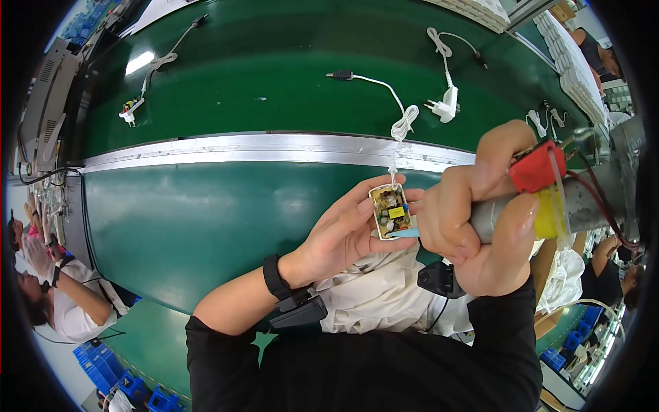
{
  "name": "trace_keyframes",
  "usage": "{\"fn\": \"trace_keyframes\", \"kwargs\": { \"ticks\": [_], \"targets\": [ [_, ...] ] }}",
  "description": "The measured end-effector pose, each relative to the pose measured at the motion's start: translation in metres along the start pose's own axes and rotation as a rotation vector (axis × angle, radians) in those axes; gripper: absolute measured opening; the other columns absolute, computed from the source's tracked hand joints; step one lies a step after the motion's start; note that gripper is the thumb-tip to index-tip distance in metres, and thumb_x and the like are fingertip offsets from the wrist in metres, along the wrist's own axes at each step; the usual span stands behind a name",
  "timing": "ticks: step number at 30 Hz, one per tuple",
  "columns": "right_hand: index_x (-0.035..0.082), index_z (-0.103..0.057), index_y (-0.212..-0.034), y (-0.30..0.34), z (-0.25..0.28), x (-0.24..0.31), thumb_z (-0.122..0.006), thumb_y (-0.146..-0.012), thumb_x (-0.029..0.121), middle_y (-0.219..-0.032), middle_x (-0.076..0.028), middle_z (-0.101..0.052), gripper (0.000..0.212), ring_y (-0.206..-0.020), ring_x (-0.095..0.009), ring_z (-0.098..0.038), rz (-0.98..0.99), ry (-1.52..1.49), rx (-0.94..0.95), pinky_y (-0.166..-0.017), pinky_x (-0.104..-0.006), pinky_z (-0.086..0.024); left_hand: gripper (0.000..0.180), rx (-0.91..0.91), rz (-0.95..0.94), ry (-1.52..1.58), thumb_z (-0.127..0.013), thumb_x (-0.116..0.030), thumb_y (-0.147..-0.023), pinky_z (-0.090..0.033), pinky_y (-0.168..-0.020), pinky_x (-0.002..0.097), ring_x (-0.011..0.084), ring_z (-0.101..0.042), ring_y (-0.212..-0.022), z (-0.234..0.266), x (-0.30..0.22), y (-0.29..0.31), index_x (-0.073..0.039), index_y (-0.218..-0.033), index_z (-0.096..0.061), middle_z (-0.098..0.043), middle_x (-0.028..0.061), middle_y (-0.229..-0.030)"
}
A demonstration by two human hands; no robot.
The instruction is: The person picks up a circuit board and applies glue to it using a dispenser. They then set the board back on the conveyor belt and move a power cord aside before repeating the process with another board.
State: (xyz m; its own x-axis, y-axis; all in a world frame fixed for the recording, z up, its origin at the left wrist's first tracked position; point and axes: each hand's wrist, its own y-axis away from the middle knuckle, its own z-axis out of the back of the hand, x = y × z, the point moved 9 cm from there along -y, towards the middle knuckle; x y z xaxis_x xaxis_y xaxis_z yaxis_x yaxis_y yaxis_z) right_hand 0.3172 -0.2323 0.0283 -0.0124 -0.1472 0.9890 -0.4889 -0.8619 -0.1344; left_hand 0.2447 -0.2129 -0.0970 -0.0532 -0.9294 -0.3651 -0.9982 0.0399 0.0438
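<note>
White-cased circuit board [392, 211] in the pinch of the left hand [343, 232], right hand [473, 206] tight around grey tool [583, 211] beside it.

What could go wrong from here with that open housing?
The light blue tip by the right hand sits at the lower edge of the exposed board; a slip might knock a component.

The white cord runs from the housing across the metal rail; a snag could tug it from the left hand.
</note>
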Motion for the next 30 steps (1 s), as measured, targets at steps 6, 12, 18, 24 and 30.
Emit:
{"fn": "trace_keyframes", "kwargs": {
  "ticks": [6,12,18,24,30],
  "targets": [
    [0.011,-0.032,-0.107,-0.003,0.009,0.002,-0.039,-0.09,0.059,-0.048,0.003,-0.032,0.051,-0.036,-0.006,-0.027,-0.009,-0.055,-0.017,-0.036,-0.0221,-0.023,0.051,-0.018,-0.009,-0.024,-0.04,-0.029,-0.098,-0.041,-0.101,0.0459,0.0268,-0.036,-0.131,-0.002,0.0,-0.002,-0.005,-0.139,-0.022,-0.031,0.0186,-0.14],
    [0.01,-0.032,-0.11,-0.005,0.014,0.018,-0.037,-0.091,0.058,-0.048,0.004,-0.031,0.052,-0.036,-0.006,-0.027,0.037,-0.085,-0.024,-0.035,-0.022,-0.023,0.047,-0.062,-0.012,-0.067,-0.041,-0.025,-0.097,-0.042,-0.1,0.0457,0.027,-0.037,-0.13,-0.007,-0.004,-0.008,-0.005,-0.138,-0.026,-0.033,0.0174,-0.14],
    [0.008,-0.032,-0.109,0.002,0.006,0.032,-0.035,-0.095,0.052,-0.048,0.003,-0.03,0.047,-0.036,-0.006,-0.026,0.073,-0.129,-0.028,-0.035,-0.0221,-0.022,0.035,-0.041,-0.106,-0.397,-0.045,-0.014,-0.095,-0.051,-0.089,0.0408,0.0241,-0.051,-0.117,-0.034,-0.074,-0.072,-0.002,-0.127,-0.041,-0.05,0.0121,-0.126],
    [0.006,-0.034,-0.107,0.007,0.005,0.041,-0.037,-0.096,0.049,-0.049,0.003,-0.03,0.044,-0.036,-0.005,-0.026,0.073,-0.177,-0.06,-0.035,-0.0221,-0.022,0.041,0.002,-0.558,-1.321,-0.055,-0.01,-0.084,-0.054,-0.081,0.0391,0.0296,-0.057,-0.103,-0.109,-0.127,-0.102,0.002,-0.122,-0.044,-0.053,0.0149,-0.114],
    [0.005,-0.035,-0.106,0.009,0.003,0.048,-0.039,-0.096,0.044,-0.049,0.003,-0.03,0.04,-0.037,-0.005,-0.026,0.076,-0.215,-0.041,-0.036,-0.0216,-0.022,0.05,-0.241,-0.171,-2.393,-0.063,-0.015,-0.076,-0.05,-0.079,0.0393,0.04,-0.054,-0.099,0.007,-0.075,-0.13,0.004,-0.118,-0.044,-0.047,0.0225,-0.112]
  ]
}}
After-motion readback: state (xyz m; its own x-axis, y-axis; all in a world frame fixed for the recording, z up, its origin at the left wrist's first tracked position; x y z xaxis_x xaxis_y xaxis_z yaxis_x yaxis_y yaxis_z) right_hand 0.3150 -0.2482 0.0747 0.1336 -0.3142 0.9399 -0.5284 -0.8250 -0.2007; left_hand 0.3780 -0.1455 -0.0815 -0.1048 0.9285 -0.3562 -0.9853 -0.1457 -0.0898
